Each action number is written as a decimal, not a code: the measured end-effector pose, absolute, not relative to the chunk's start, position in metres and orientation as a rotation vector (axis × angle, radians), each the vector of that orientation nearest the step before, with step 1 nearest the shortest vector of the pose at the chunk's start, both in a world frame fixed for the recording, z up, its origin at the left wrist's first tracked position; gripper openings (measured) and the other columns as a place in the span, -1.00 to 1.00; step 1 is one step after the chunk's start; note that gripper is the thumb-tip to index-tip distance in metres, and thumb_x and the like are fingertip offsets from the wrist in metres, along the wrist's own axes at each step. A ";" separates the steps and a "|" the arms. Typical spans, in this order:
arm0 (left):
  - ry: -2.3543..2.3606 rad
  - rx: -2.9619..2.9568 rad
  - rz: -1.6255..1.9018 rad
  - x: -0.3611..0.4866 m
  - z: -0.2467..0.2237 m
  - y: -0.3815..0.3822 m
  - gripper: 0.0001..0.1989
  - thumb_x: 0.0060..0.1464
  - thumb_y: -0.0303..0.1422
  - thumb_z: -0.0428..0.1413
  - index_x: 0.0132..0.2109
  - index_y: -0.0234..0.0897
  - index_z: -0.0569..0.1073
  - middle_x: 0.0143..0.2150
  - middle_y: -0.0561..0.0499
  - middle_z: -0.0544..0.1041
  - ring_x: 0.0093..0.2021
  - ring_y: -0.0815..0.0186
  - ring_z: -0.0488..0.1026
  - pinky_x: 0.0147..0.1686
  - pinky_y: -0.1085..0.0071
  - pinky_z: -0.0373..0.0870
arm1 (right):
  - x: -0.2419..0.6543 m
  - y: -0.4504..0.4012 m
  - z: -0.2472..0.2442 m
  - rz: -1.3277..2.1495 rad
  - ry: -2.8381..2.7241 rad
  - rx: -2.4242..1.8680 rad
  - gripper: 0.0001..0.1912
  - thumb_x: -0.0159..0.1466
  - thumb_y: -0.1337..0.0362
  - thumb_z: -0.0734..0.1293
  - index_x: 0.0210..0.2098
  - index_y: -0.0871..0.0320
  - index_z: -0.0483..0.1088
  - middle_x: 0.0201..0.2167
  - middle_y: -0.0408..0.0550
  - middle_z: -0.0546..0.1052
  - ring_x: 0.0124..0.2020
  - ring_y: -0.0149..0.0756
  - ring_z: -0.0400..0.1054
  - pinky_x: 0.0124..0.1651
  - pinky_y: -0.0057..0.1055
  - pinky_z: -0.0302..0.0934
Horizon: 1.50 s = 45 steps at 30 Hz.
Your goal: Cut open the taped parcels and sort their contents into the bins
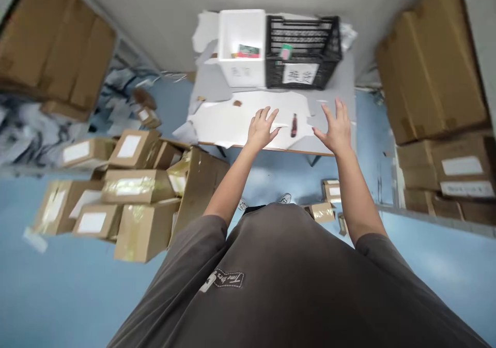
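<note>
My left hand hovers over the front of the table, fingers spread, with nothing in it. To the right, my right hand is likewise spread and holds nothing. Between the two lies a small dark red, slim object, possibly a cutter; the blur hides its kind. White paper sheets cover much of the tabletop. Behind my hands stand a white bin and a black plastic crate, side by side. A red and green packet is in the bin, and a small green and pink item shows in the crate.
On the left, a large open carton is heaped with taped parcels. Small boxes lie on the floor by my feet. Shelves with big cartons flank the right, and more cartons the left. A brown scrap rests on the paper.
</note>
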<state>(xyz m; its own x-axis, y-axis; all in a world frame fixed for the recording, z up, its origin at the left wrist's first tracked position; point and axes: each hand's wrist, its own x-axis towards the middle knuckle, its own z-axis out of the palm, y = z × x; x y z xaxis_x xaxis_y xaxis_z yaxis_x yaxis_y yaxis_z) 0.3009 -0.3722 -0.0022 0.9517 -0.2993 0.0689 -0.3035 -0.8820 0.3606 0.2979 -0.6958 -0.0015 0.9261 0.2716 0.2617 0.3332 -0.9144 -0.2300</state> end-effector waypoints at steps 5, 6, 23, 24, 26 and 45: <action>0.082 2.755 0.149 0.228 0.003 -0.171 -0.36 0.42 -0.22 0.21 0.55 -0.19 0.36 0.50 -0.29 0.40 0.48 -0.16 0.31 0.48 -0.05 0.31 | 0.331 -0.484 0.003 -0.319 -0.878 -2.632 0.04 0.38 -0.06 0.44 0.71 0.01 0.01 0.68 0.27 0.04 0.60 0.52 0.05 0.50 0.50 0.12; 0.173 2.750 0.172 0.208 0.003 -0.134 -0.40 0.43 -0.23 0.19 0.52 -0.21 0.39 0.48 -0.29 0.42 0.46 -0.15 0.34 0.49 -0.04 0.31 | 0.330 -0.441 0.001 -0.303 -0.959 -2.593 0.02 0.38 -0.05 0.44 0.70 0.01 0.03 0.67 0.28 0.08 0.58 0.51 0.09 0.48 0.49 0.15; 1.293 2.434 0.101 -0.049 -0.057 0.150 -0.35 0.37 -0.26 0.26 0.53 -0.20 0.39 0.58 -0.28 0.32 0.57 -0.16 0.27 0.55 -0.08 0.31 | 0.248 0.033 -0.037 0.183 -1.898 -2.053 0.06 0.37 0.13 0.49 0.72 -0.11 -0.03 0.67 0.18 0.06 0.59 0.50 0.05 0.49 0.59 0.12; 1.308 2.420 0.101 -0.046 -0.060 0.154 -0.33 0.37 -0.25 0.27 0.53 -0.19 0.38 0.59 -0.27 0.31 0.57 -0.17 0.26 0.55 -0.10 0.31 | 0.253 0.044 -0.039 0.198 -1.921 -2.042 0.07 0.37 0.15 0.49 0.72 -0.14 -0.05 0.68 0.16 0.04 0.60 0.49 0.03 0.49 0.60 0.12; 1.325 2.401 0.113 -0.032 -0.065 0.163 -0.30 0.35 -0.22 0.29 0.54 -0.16 0.37 0.61 -0.27 0.29 0.58 -0.19 0.25 0.56 -0.14 0.29 | 0.271 0.064 -0.043 0.220 -1.959 -2.029 0.09 0.36 0.17 0.50 0.73 -0.15 -0.07 0.69 0.15 0.01 0.62 0.50 -0.01 0.49 0.60 0.11; 1.300 2.298 -0.248 0.195 -0.151 0.280 0.30 -0.05 0.18 0.55 0.66 -0.19 0.19 0.72 -0.36 0.03 0.69 -0.51 -0.24 0.53 -0.40 0.00 | 0.446 0.236 -0.176 0.860 -2.399 -1.794 0.70 -0.07 -0.09 0.81 0.76 -0.06 -0.24 0.75 0.21 -0.46 0.67 0.74 -0.54 0.55 0.69 -0.38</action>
<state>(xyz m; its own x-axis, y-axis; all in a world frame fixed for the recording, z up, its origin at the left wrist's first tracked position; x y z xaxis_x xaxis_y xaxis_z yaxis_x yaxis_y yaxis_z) 0.1954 0.2801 -0.1505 0.5312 0.7555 -0.3834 0.8437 -0.4302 0.3213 0.4464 0.2362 -0.1758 -0.3369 0.8929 -0.2986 0.8792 0.1849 -0.4392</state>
